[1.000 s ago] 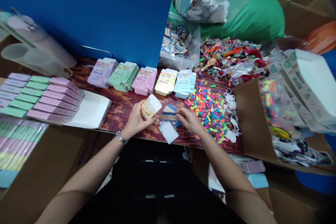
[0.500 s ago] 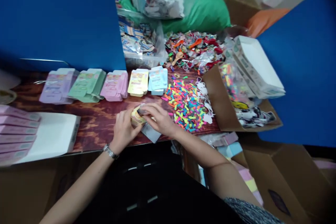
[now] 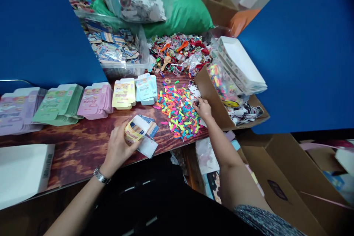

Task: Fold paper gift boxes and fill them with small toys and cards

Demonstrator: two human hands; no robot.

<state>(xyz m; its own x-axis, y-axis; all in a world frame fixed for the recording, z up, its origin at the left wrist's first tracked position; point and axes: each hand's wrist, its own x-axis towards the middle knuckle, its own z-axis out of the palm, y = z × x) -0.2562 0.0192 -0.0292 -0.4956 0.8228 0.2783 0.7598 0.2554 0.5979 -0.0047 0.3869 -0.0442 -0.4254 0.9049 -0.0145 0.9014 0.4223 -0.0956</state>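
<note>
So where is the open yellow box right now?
In the head view the yellow box sits low and centre-left, held in the left hand over the wooden table, just left of the small cards.

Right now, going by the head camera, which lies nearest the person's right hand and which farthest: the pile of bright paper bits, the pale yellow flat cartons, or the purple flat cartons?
From the right hand:
1. Pile of bright neon paper bits: just left of it, at the fingers.
2. Stack of pale yellow flat cartons: mid-table, further left.
3. Stack of purple flat cartons: far left edge.
</note>
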